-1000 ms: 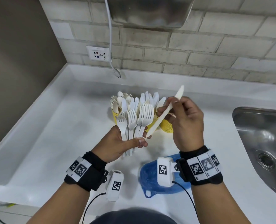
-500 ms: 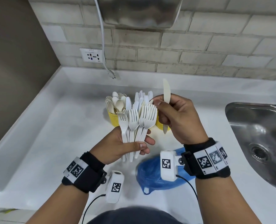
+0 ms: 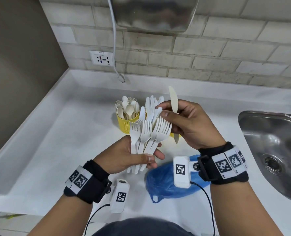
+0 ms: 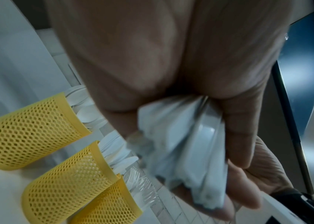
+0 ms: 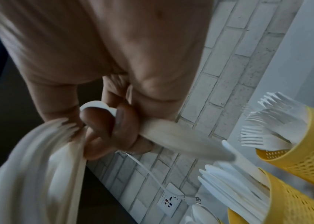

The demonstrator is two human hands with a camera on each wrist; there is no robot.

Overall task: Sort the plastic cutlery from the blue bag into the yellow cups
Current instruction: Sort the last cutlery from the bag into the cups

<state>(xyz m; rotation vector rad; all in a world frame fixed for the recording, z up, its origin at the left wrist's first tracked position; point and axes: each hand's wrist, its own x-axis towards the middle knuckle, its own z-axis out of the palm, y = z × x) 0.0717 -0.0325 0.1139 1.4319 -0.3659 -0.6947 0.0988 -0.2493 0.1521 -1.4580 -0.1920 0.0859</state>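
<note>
My left hand (image 3: pixel 132 157) grips a fan of several white plastic forks (image 3: pixel 146 133) by their handles (image 4: pixel 186 145), tines up, above the counter. My right hand (image 3: pixel 180 123) holds one white plastic knife (image 3: pixel 173 103) upright, blade up (image 5: pixel 181 139), while its thumb and forefinger touch the fork tines. Behind the hands stand three yellow mesh cups: one with spoons (image 3: pixel 126 123), one with knives (image 4: pixel 71 177) and one with forks (image 5: pixel 306 136). The crumpled blue bag (image 3: pixel 163 183) lies on the counter under my right wrist.
A steel sink (image 3: pixel 271 150) is sunk into the white counter (image 3: pixel 56 142) at the right. A wall socket (image 3: pixel 101 58) with a hanging white cable (image 3: pixel 115 48) sits on the brick wall behind the cups. A raised ledge runs along the counter's left side.
My right hand has turned the knife from slanted to upright and moved left onto the fork tines. The left hand has kept its hold on the forks.
</note>
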